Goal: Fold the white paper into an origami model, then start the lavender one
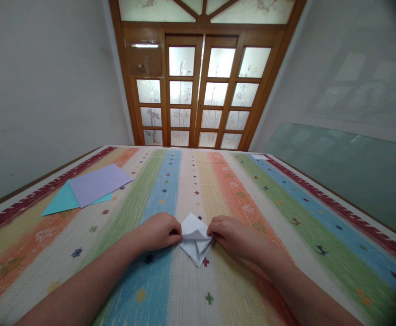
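A small white piece of folded paper (191, 224) is held between my hands, low over the striped tablecloth at the middle. Its outline is a diamond, with a raised flap and several creased layers across its centre. At its left corner, the thumb and curled fingers of my left hand (160, 232) pinch the edge. My right hand (227, 233) grips the opposite corner in the same way, fingers bent over the paper. Parts of both corners are hidden under the fingertips.
On the left of the striped tablecloth (157, 194) lie a purple sheet (99, 183) and, partly under it, a turquoise sheet (60, 201). A small white item (259, 157) rests near the far right edge. Wooden glazed doors (201, 90) stand beyond the table.
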Available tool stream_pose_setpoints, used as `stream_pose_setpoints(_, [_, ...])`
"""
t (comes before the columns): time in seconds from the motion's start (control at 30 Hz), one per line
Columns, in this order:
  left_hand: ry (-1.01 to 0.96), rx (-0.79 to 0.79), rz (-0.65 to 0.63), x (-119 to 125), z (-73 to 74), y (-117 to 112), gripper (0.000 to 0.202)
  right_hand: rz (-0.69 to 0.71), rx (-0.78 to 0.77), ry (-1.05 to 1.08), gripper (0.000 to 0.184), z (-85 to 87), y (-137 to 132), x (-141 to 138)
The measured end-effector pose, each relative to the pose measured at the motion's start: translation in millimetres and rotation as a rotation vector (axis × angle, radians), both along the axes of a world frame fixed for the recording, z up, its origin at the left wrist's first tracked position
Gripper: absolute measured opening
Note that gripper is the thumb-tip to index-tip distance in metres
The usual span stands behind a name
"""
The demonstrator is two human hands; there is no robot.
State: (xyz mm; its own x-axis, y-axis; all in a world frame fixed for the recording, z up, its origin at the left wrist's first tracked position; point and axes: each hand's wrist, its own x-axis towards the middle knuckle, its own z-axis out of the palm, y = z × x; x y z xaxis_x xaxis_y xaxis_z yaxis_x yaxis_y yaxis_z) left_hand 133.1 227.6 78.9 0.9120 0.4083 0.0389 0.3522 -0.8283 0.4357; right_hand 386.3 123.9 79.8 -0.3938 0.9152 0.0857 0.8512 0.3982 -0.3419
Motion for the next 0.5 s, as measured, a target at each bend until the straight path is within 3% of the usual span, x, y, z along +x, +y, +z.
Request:
stream_pose_setpoints(0.2, [0.012, 0.022, 0.003, -1, 0.9, 0, 0.015, -0.028, 0.009, -0.042, 0.013, 0.7, -5, -5])
stream_pose_setpoints(0.37, [0.013, 0.041, 0.036, 0, -1.9, 2, 0.024, -0.054, 0.026, -0.027, 0.027, -3.7, -1, -8])
stream_pose_setpoints(0.5, [0.011, 0.058, 0.123, 3, -5.1, 1, 0.027, -0.109, 0.027, 0.016, 0.027, -7.4, 2, -11])
